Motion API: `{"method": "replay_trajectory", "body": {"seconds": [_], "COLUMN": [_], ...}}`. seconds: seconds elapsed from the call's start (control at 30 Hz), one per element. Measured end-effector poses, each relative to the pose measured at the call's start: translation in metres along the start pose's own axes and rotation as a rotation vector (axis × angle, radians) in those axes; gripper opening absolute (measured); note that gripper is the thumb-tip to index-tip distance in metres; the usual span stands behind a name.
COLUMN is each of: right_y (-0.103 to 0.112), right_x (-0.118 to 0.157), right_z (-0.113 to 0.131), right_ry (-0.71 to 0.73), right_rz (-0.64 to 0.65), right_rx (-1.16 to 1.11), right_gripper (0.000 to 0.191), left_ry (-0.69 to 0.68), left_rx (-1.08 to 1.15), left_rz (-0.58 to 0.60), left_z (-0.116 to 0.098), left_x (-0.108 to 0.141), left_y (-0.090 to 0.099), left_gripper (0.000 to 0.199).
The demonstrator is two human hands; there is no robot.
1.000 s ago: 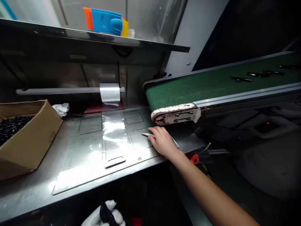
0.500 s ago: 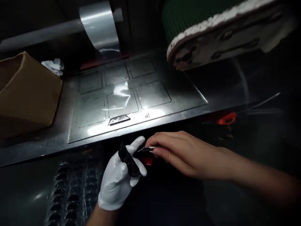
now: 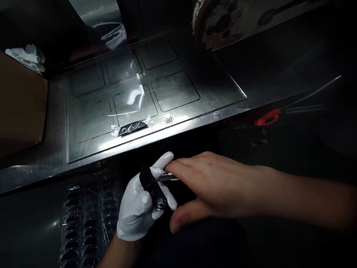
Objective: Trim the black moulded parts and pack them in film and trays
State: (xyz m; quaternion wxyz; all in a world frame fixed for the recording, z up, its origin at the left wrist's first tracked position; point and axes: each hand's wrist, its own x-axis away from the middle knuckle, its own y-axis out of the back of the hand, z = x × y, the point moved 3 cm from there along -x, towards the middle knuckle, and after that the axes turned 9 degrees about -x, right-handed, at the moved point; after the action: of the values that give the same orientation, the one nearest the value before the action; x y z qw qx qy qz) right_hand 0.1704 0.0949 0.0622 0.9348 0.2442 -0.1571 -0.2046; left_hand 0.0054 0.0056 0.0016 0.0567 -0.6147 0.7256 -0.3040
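My left hand (image 3: 135, 210), in a white glove, grips a small black half-moon-shaped piece (image 3: 152, 186) tilted between thumb and fingers. A thin pointed metal tool (image 3: 164, 178) juts from the fingers of my bare right hand (image 3: 206, 182), its tip over the face of that piece and seemingly touching it. Whether it is a knife or tweezers I cannot tell. The right thumb stands away from the tool, and the fingers hide its rear end. On the bench's clear sheet, near its front edge, lies a similar black piece with a shiny film (image 3: 132, 128).
A metal bench (image 3: 55, 111) runs across, bearing the clear sheet (image 3: 92, 123) marked with rounded rectangles. Left stands a cardboard box (image 3: 22, 104) with a white cloth (image 3: 28, 57) behind. Below left is a clear tray (image 3: 80, 219) of black pieces; at right, an orange-handled tool (image 3: 267, 117).
My right hand has moved left, bringing the tool's tip onto the black piece, and its thumb has swung down away from the tool. The view has shifted, with the bench higher in frame.
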Motion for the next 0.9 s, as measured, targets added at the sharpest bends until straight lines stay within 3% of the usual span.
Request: {"method": "replay_trajectory", "body": {"seconds": [0.5,0.9], "right_y": [-0.016,-0.025], "right_x": [-0.018,-0.019], "right_z": [0.008,0.002], "right_ry": [0.004,-0.025], "right_rz": [0.024,0.027], "right_rx": [0.22,0.272], "right_gripper": [0.059,0.059], "left_ry": [0.011,-0.006], "left_rx": [0.068,0.081], "left_rz": [0.007,-0.089], "left_z": [0.005,0.001], "left_x": [0.011,0.008], "left_y": [0.018,0.021], "left_gripper": [0.045,0.035]}}
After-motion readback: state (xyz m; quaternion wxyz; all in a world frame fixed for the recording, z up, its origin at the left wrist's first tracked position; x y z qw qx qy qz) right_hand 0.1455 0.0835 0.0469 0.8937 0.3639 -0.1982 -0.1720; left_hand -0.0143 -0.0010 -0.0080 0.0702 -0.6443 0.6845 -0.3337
